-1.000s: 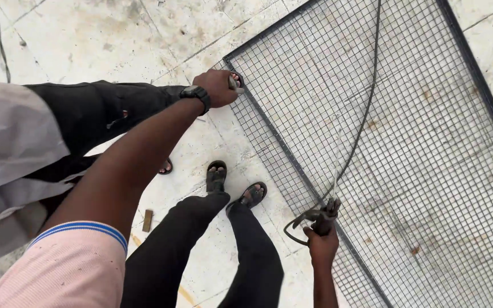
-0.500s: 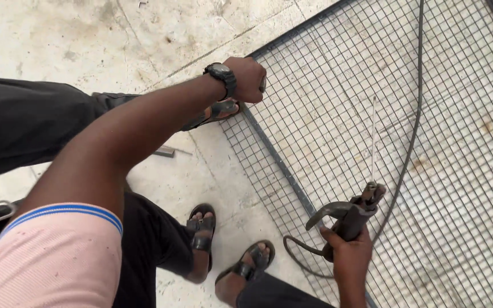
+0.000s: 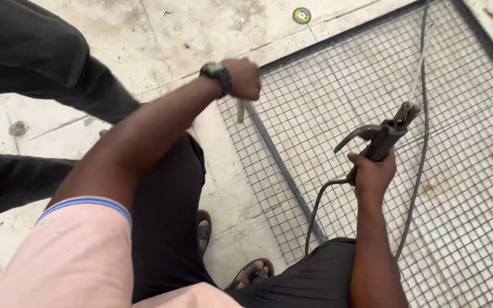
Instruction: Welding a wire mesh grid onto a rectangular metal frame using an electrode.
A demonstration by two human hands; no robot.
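The right hand [image 3: 374, 175] closes round a welding electrode holder [image 3: 383, 137], jaw end up over the wire mesh panel [image 3: 372, 74] on the concrete floor [image 3: 115, 34] (cable trailing behind). Farther off, the left hand [image 3: 245, 78] is fisted on a small tool at the frame bar [image 3: 269, 148], steadying it.

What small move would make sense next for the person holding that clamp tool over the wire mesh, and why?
Probably lower the right hand so the welding holder meets the dark frame bar. The holder's tip hangs above the wire mesh panel, touching nothing, while the left hand is fisted at the panel's edge, seemingly steadying it with a small tool.
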